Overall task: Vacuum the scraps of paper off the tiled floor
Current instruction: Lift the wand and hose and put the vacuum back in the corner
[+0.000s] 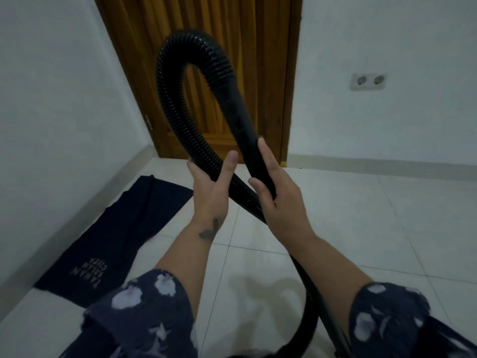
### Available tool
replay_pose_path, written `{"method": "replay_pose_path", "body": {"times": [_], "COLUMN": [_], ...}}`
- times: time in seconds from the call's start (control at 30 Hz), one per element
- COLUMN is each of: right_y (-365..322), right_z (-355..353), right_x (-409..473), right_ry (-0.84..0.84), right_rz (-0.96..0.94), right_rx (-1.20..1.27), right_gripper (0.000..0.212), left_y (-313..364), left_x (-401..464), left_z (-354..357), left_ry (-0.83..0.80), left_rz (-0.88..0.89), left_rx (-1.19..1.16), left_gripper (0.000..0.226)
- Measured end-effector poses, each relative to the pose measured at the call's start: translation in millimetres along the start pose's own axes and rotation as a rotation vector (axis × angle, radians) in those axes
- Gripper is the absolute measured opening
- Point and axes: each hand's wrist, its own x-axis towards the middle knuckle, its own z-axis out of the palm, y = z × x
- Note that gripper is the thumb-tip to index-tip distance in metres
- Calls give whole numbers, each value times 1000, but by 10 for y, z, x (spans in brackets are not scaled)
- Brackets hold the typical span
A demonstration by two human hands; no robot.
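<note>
A black ribbed vacuum hose [170,104] arches up in a loop in front of me. My left hand [211,189] grips its ribbed part on the left side of the loop. My right hand [278,195] holds the smooth black tube end [240,125] on the right side. The two parts cross between my hands, and the hose runs down past my right forearm to the bottom edge. The white tiled floor [361,215] lies below. No scraps of paper show in view, and the vacuum body is hidden.
A dark blue cloth with pale lettering [116,236] lies flat on the floor along the left wall. A wooden door [258,60] stands shut straight ahead. A double wall socket [368,81] sits on the right wall.
</note>
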Motion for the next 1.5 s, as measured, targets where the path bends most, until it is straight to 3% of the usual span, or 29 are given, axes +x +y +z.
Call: {"method": "replay_pose_path", "body": {"times": [0.1, 0.37, 0.47, 0.67, 0.77, 0.9, 1.2, 1.4, 1.5], "right_y": [63, 129, 142, 105, 115, 390, 855, 904, 910], "right_z": [312, 890, 1023, 1147, 1117, 945, 992, 1111, 1122], "right_x": [-48, -383, -578, -860, -961, -1076, -1319, -1403, -1456], "right_ry": [-31, -84, -87, -110, -146, -376, -486, -488, -479], "right_rz": [-28, -115, -141, -164, -216, -246, -397, -349, -363], "right_rx": [45, 135, 131, 99, 6, -96, -261, -248, -249], "right_gripper": [60, 59, 59, 59, 69, 95, 94, 99, 94], "left_y": [-211, -561, -678, -781, -777, -791, -1137, -1362, -1486], "left_x": [0, -242, -372, -540, -557, -599, -635, -699, -791], "left_z": [-221, -672, -797, -873, -858, -837, -1050, -997, -947], "left_ry": [40, 181, 271, 419, 480, 514, 472, 517, 504], "left_rz": [14, 37, 1, -24, -8, -6, -83, -6, 43], "left_rx": [-50, -83, -101, -118, -102, -86, -112, 3, 71], "left_gripper": [95, 116, 91, 73, 65, 60, 97, 108, 102]}}
